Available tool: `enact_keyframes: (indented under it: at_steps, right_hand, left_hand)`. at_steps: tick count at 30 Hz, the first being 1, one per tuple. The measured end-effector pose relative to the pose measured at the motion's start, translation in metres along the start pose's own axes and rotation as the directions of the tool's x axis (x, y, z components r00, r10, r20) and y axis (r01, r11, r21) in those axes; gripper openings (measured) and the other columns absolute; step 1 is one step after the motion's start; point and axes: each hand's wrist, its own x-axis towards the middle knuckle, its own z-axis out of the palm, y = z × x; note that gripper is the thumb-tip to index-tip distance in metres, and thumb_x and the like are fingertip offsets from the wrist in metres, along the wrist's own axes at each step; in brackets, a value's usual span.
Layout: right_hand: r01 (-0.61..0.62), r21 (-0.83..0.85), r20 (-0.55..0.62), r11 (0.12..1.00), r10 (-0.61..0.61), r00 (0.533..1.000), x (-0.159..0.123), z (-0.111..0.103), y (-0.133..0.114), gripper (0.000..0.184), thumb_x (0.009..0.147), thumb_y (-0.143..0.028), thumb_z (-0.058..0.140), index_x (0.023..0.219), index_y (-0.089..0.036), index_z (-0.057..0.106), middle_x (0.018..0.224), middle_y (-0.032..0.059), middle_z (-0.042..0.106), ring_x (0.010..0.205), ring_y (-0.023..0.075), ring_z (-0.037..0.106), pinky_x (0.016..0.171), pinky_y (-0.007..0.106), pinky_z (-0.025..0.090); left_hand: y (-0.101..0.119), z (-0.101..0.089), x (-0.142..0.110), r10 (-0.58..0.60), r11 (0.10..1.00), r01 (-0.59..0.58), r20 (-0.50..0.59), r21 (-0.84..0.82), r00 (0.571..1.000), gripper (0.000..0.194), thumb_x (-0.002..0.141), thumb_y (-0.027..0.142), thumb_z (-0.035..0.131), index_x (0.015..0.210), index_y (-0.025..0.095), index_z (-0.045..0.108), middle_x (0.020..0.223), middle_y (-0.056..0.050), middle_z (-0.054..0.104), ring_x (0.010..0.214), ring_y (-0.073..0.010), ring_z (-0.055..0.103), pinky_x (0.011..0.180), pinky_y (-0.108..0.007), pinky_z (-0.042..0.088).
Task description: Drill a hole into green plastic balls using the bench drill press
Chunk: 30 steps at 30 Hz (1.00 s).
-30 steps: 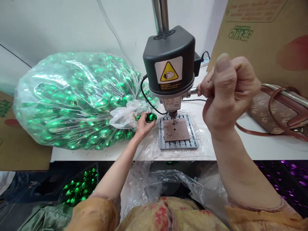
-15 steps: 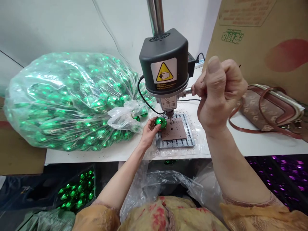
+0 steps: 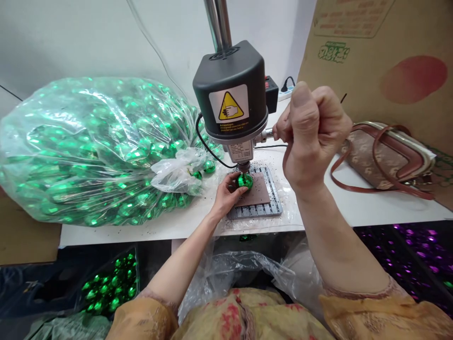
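Under the drill press [image 3: 230, 101], a shiny green faceted ball [image 3: 245, 181] sits on the brown board [image 3: 260, 191] of the machine's base plate [image 3: 276, 203]. My left hand [image 3: 228, 196] pinches the ball from the left side with thumb and fingers. Just above the ball is the drill chuck [image 3: 244, 166]; whether the bit touches the ball I cannot tell. My right hand [image 3: 313, 137] is closed in a fist around the drill press lever [image 3: 267, 135], whose grip end is mostly hidden by the fingers.
A large clear bag [image 3: 95, 151] of green balls lies left of the machine. Two loose green balls [image 3: 209, 166] are by its knot. A brown handbag [image 3: 385, 156] and a cardboard box [image 3: 364, 61] stand at right. Dark shavings lie around the base. Below are green balls [image 3: 109, 283] and purple ones [image 3: 421, 255].
My left hand has brought the green ball rightward from beside the drill to beneath the chuck. My right hand stays on the lever. The whole view has shifted slightly.
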Motion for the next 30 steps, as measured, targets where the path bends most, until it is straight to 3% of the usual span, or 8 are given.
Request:
enact_keyframes:
  at_steps: [3, 6, 8, 13, 17, 30]
  right_hand:
    - [-0.016, -0.008, -0.003, 1.000, 0.016, 1.000, 0.000, 0.000, -0.001, 0.047, 0.090, -0.055, 0.051, 0.065, -0.021, 0.032, 0.055, -0.0061, 0.031, 0.048, 0.0035, 0.032, 0.050, 0.026, 0.034]
    - [-0.020, 0.010, -0.006, 1.000, 0.020, 1.000, 0.001, 0.000, -0.002, 0.047, 0.089, -0.055, 0.053, 0.064, -0.021, 0.033, 0.053, -0.0062, 0.032, 0.047, 0.0044, 0.033, 0.049, 0.027, 0.032]
    - [-0.019, 0.029, -0.004, 0.999, 0.019, 1.000, 0.001, -0.001, -0.002, 0.046, 0.088, -0.054, 0.054, 0.064, -0.022, 0.034, 0.052, -0.0065, 0.033, 0.047, 0.0047, 0.034, 0.048, 0.027, 0.031]
    - [-0.002, 0.116, -0.044, 0.993, 0.008, 0.999, -0.002, 0.000, -0.004, 0.045, 0.087, -0.046, 0.061, 0.061, -0.021, 0.033, 0.050, -0.0076, 0.032, 0.045, 0.0043, 0.038, 0.048, 0.027, 0.028]
    - [0.030, 0.170, -0.109, 0.985, -0.011, 0.994, -0.010, 0.002, -0.004, 0.051, 0.085, -0.042, 0.065, 0.057, -0.021, 0.028, 0.046, -0.0076, 0.027, 0.042, 0.0044, 0.033, 0.045, 0.028, 0.024]
    - [0.193, 0.159, -0.118, 0.968, -0.175, 0.977, -0.025, -0.004, 0.011, 0.055, 0.089, -0.032, 0.059, 0.058, -0.016, 0.016, 0.047, -0.0060, 0.022, 0.043, 0.0019, 0.030, 0.046, 0.023, 0.032]
  left_hand:
    - [0.002, 0.003, -0.004, 0.012, 0.991, -0.010, -0.018, 0.134, 1.000, 0.059, 0.070, 0.045, 0.085, 0.121, 0.021, 0.066, 0.096, -0.005, 0.068, 0.080, -0.0184, 0.064, 0.071, -0.031, 0.053]
    - [0.004, 0.007, -0.009, 0.076, 0.970, -0.069, -0.021, 0.231, 0.997, 0.057, 0.069, 0.041, 0.088, 0.117, 0.021, 0.065, 0.109, -0.008, 0.065, 0.100, -0.0241, 0.065, 0.088, -0.037, 0.053]
    - [0.006, 0.010, -0.010, 0.103, 0.976, -0.103, 0.011, 0.189, 0.995, 0.054, 0.072, 0.041, 0.086, 0.116, 0.021, 0.061, 0.114, -0.009, 0.065, 0.107, -0.0255, 0.064, 0.095, -0.040, 0.052]
    - [0.006, 0.015, -0.010, 0.093, 0.994, -0.095, 0.044, 0.052, 0.995, 0.055, 0.074, 0.044, 0.084, 0.114, 0.020, 0.057, 0.110, -0.008, 0.067, 0.104, -0.0244, 0.066, 0.092, -0.038, 0.053]
    - [0.002, 0.014, -0.010, 0.076, 0.996, -0.078, 0.055, 0.036, 0.996, 0.056, 0.074, 0.043, 0.084, 0.117, 0.020, 0.056, 0.115, -0.008, 0.066, 0.109, -0.0255, 0.064, 0.096, -0.040, 0.051]
    - [-0.003, 0.014, -0.010, 0.078, 0.997, -0.080, 0.068, 0.023, 0.995, 0.058, 0.074, 0.040, 0.084, 0.120, 0.020, 0.056, 0.119, -0.010, 0.065, 0.114, -0.0268, 0.062, 0.101, -0.042, 0.049]
